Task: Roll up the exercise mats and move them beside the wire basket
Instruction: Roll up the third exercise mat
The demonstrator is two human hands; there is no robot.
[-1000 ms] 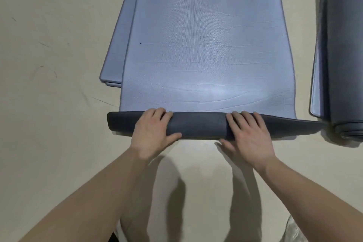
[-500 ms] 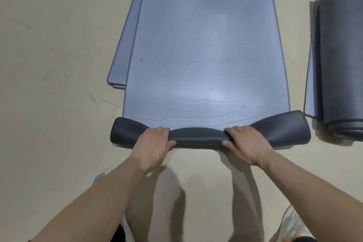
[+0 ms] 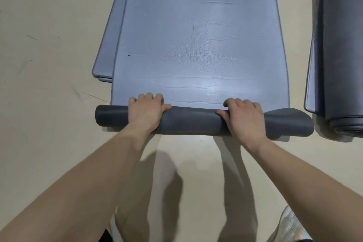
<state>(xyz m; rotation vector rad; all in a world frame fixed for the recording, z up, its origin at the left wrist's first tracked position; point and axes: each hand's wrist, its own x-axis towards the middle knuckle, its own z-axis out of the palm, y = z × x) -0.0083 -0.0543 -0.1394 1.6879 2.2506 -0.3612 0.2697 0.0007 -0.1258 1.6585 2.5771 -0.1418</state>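
Note:
A blue-grey exercise mat (image 3: 200,35) lies flat on the floor ahead of me. Its near end is curled into a dark grey roll (image 3: 192,122) that runs left to right. My left hand (image 3: 146,111) grips the roll left of centre, fingers curled over its far side. My right hand (image 3: 244,118) grips it right of centre the same way. The roll's right end (image 3: 290,124) flares out looser than the left end. More flat mats (image 3: 107,51) peek out from under the top one on its left side. No wire basket is in view.
A rolled dark mat (image 3: 343,55) lies lengthwise at the right edge on top of another flat mat (image 3: 314,65). Beige scuffed floor (image 3: 45,45) spreads to the left. My legs and a light shoe (image 3: 292,228) show at the bottom.
Both hands have pushed the roll forward over the mat and it has grown thicker. The left end has tightened; the right end still flares.

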